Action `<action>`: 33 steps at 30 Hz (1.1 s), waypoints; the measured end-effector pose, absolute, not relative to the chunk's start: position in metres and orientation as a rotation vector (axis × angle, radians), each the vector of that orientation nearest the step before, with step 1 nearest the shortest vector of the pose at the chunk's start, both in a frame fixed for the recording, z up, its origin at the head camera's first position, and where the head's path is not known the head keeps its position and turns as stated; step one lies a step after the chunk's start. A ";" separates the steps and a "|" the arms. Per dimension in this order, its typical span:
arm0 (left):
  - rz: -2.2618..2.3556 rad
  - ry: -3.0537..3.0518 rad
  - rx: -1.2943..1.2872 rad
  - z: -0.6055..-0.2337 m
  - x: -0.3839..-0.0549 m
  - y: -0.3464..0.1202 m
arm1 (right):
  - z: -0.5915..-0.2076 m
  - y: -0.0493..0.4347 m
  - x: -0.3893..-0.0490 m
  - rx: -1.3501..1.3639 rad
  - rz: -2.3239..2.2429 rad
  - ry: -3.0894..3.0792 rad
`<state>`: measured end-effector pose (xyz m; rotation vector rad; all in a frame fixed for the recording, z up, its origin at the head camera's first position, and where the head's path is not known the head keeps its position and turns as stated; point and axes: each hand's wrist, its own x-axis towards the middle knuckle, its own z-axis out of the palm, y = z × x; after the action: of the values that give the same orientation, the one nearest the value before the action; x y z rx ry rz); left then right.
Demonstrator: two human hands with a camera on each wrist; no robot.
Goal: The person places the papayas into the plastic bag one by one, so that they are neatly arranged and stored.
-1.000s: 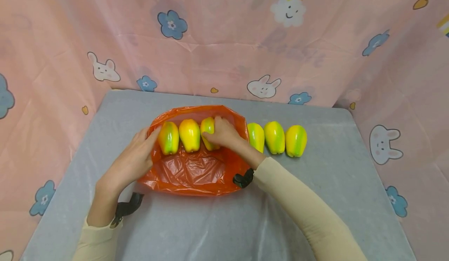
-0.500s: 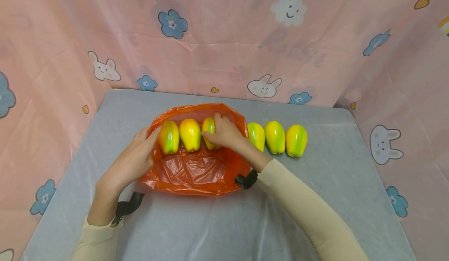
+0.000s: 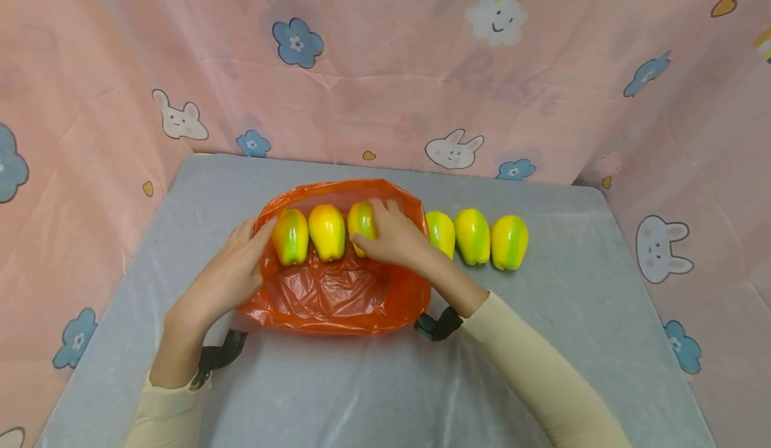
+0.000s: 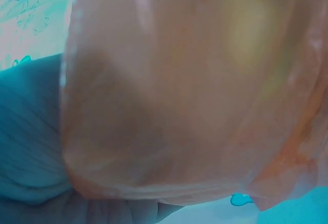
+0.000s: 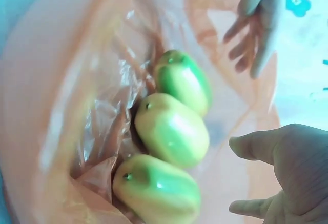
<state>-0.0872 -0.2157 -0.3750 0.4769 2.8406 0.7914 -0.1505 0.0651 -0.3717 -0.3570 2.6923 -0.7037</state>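
Observation:
An orange plastic bag (image 3: 337, 294) lies with its mouth spread wide. Three shiny yellow-green papayas sit in a row inside: the left papaya (image 3: 291, 236), the middle papaya (image 3: 327, 232) and the right papaya (image 3: 361, 224). My right hand (image 3: 394, 234) is inside the mouth beside the right papaya. In the right wrist view, its extended thumb (image 5: 253, 146) and a straight finger stand apart from the fruit. At the left rim, my left hand (image 3: 231, 270) rests against the bag, fingers extended. Bag film (image 4: 154, 131) fills most of the left wrist view.
Right of the bag, three more papayas stand in a row: one beside the rim (image 3: 441, 232), one in the middle (image 3: 472, 237) and one at the end (image 3: 509, 242). They rest on a grey table (image 3: 572, 314). A pink patterned curtain (image 3: 373, 73) surrounds the back and sides.
My right hand has loosened from the right papaya and drawn slightly right and towards me, so more of that papaya shows. The left hand and bag stay nearly as they were.

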 end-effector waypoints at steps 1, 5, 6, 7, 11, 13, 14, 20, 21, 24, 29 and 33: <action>0.794 2.840 0.475 -0.375 -0.087 -0.216 | -0.371 0.066 -0.147 -0.361 -0.726 2.685; 0.794 2.837 0.464 -0.374 -0.087 -0.217 | -0.370 0.069 -0.134 -0.357 -0.805 2.644; 0.794 2.837 0.463 -0.374 -0.087 -0.217 | -0.371 0.070 -0.131 -0.356 -0.816 2.636; 0.795 2.836 0.461 -0.374 -0.087 -0.217 | -0.372 0.070 -0.129 -0.358 -0.820 2.629; 0.797 2.831 0.453 -0.373 -0.087 -0.216 | -0.376 0.074 -0.120 -0.359 -0.842 2.607; 0.795 2.833 0.453 -0.373 -0.087 -0.216 | -0.378 0.077 -0.117 -0.356 -0.861 2.596; 0.795 2.834 0.452 -0.373 -0.087 -0.215 | -0.379 0.079 -0.116 -0.353 -0.869 2.593; 0.789 2.834 0.441 -0.373 -0.087 -0.214 | -0.381 0.092 -0.111 -0.311 -0.877 2.621; 0.787 2.833 0.438 -0.373 -0.087 -0.214 | -0.381 0.094 -0.110 -0.306 -0.873 2.626; 0.782 2.830 0.431 -0.373 -0.087 -0.214 | -0.379 0.099 -0.108 -0.286 -0.871 2.637; 0.779 2.826 0.431 -0.374 -0.087 -0.213 | -0.374 0.108 -0.103 -0.284 -0.895 2.677; 0.774 2.829 0.430 -0.374 -0.087 -0.213 | -0.369 0.116 -0.098 -0.301 -0.914 2.733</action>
<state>-0.0871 -0.2126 -0.3744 0.4296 2.8291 0.7739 -0.0985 0.1163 -0.3688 -0.3015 2.7328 -0.9138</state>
